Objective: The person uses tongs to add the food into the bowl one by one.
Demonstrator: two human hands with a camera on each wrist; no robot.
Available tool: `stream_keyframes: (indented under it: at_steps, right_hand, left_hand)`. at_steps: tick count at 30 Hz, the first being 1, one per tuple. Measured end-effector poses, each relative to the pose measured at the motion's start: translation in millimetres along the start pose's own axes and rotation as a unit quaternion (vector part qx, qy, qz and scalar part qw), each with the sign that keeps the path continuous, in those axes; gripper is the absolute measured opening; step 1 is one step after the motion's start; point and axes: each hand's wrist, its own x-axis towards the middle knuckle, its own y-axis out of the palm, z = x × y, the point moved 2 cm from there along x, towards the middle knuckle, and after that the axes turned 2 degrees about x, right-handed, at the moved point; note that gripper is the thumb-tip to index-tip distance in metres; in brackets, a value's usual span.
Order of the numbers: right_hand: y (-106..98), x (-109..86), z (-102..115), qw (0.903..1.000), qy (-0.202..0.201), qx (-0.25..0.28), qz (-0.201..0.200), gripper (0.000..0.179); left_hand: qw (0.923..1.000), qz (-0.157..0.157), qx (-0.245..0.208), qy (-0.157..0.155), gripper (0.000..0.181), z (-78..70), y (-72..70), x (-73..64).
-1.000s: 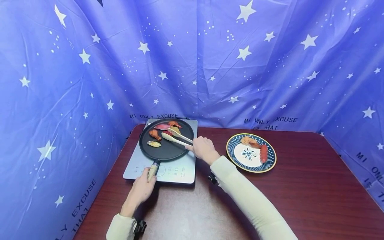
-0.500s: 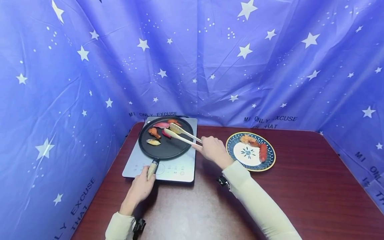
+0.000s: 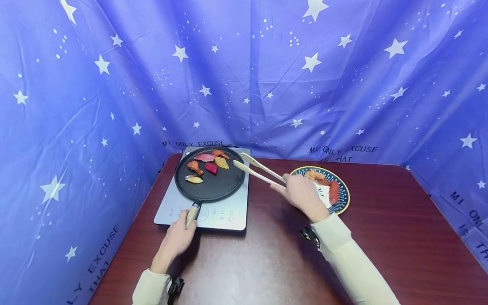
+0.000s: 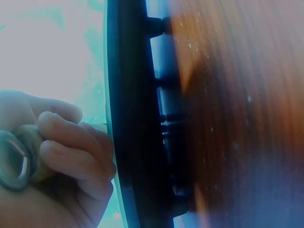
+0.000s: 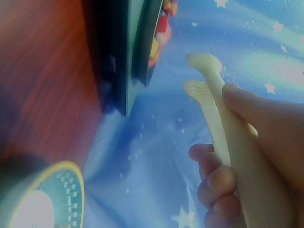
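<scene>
My left hand (image 3: 179, 234) grips the light handle of a black frying pan (image 3: 213, 186); in the left wrist view its fingers (image 4: 78, 159) curl round that handle. Inside the pan lie a shell-like piece (image 3: 194, 179), a drumstick-like piece (image 3: 195, 167), a dark red piece (image 3: 211, 168), a pink slice (image 3: 205, 157), a yellow leaf-shaped piece (image 3: 221, 162) and an orange-red piece (image 3: 220, 153). My right hand (image 3: 305, 195) holds cream tongs (image 3: 263, 176), their tips spread apart near the pan's right rim with nothing between them. The right wrist view shows the tongs (image 5: 223, 114) too.
The pan stands on a silver induction cooker (image 3: 167, 214). To the right, partly behind my right hand, a blue-patterned plate (image 3: 345, 192) bears a sausage (image 3: 334, 192) and fried-looking food (image 3: 315, 175). A starry blue curtain (image 3: 244, 76) surrounds the dark red table (image 3: 400, 224).
My right hand has drawn the tongs from among the food in the pan, rightward to beside the plate. The yellow and dark red pieces now lie uncovered. My left hand keeps its grip.
</scene>
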Motion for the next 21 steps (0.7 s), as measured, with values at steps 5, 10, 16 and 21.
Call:
stream_keyframes:
  at_steps: [5, 10, 16, 21]
  right_hand:
    - [-10.1, -13.0, -19.7, 0.9996, 0.009, -0.025, 0.008, 0.041]
    - [-17.5, -25.1, -41.8, 0.9987, 0.025, -0.041, 0.016, 0.043]
    - [-20.5, -36.3, -71.5, 0.998, 0.057, -0.013, 0.026, 0.045]
    - [-27.1, -47.4, -96.8, 0.9931, 0.106, -0.001, 0.052, 0.047]
  left_hand:
    - [1.0, 0.001, 0.001, -0.002, 0.039, -0.6, -0.4, 0.2]
    - [1.0, 0.004, -0.001, -0.006, 0.04, 0.4, -0.7, 0.4]
    - [1.0, 0.0, 0.001, -0.002, 0.04, 1.1, -1.7, 1.6]
    - [1.0, 0.003, 0.004, 0.0, 0.039, 0.3, -0.4, 2.9]
